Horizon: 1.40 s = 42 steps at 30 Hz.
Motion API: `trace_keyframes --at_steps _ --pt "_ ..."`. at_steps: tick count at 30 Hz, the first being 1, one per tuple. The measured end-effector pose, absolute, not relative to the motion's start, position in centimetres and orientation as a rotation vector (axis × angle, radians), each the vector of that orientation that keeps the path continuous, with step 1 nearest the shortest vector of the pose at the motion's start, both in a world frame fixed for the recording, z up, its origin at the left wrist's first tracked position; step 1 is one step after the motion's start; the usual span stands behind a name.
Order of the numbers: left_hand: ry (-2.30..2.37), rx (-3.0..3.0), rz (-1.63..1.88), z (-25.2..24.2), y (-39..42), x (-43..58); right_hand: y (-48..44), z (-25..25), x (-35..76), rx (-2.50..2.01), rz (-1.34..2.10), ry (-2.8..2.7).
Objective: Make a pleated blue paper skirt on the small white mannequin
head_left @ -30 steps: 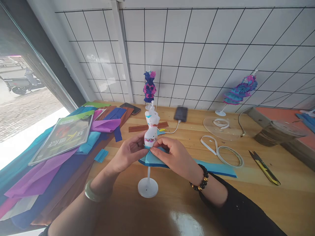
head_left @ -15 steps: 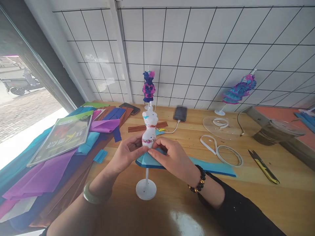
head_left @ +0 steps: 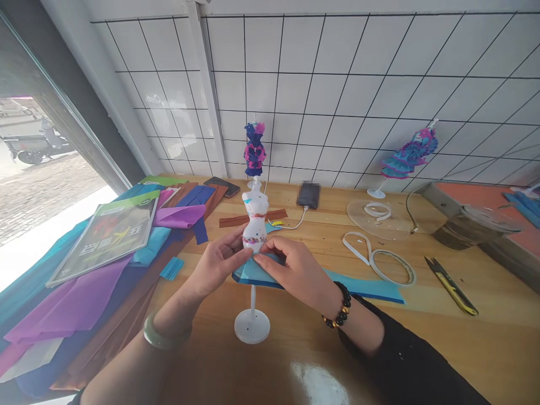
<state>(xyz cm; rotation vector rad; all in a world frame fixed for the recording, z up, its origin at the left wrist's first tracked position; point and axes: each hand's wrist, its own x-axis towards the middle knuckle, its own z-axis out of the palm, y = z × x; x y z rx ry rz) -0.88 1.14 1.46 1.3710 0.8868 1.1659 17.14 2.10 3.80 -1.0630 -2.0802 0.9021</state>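
Note:
A small white dress-form mannequin [head_left: 256,222] stands in front of me on a thin stem with a round base [head_left: 252,326]. Coloured scraps and marks show on its chest, waist and hips. My left hand [head_left: 219,261] is closed around the lower hips, its thumb pressed at the front. My right hand [head_left: 295,270] pinches a light-blue crepe paper strip [head_left: 367,288] with a darker blue edge against the lower rim. The strip spans the front below the hips and trails to the right under my right wrist. The fingertips behind the form are hidden.
Coloured crepe sheets [head_left: 71,304] and a printed packet [head_left: 109,236] lie left. Behind stand two dressed mannequins [head_left: 255,149] [head_left: 409,154], a phone [head_left: 228,185] and a cabled dark device [head_left: 308,194]. To the right are tape rolls [head_left: 394,267], yellow snips [head_left: 451,287] and a lidded cup [head_left: 468,225].
The mannequin has tilted slightly, its top going a little left and its base a little right. Both hands keep nearly the same hold.

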Motion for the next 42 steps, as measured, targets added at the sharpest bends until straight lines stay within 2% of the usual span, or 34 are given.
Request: trace_keyframes --at_steps 16,42 --pt "0.762 1.403 1.147 1.45 1.07 -1.04 2.02 3.72 17.10 -1.088 0.889 -2.079" --pt "0.819 1.400 1.136 1.22 1.24 -1.25 1.57 4.58 17.34 -1.111 0.785 -2.169"
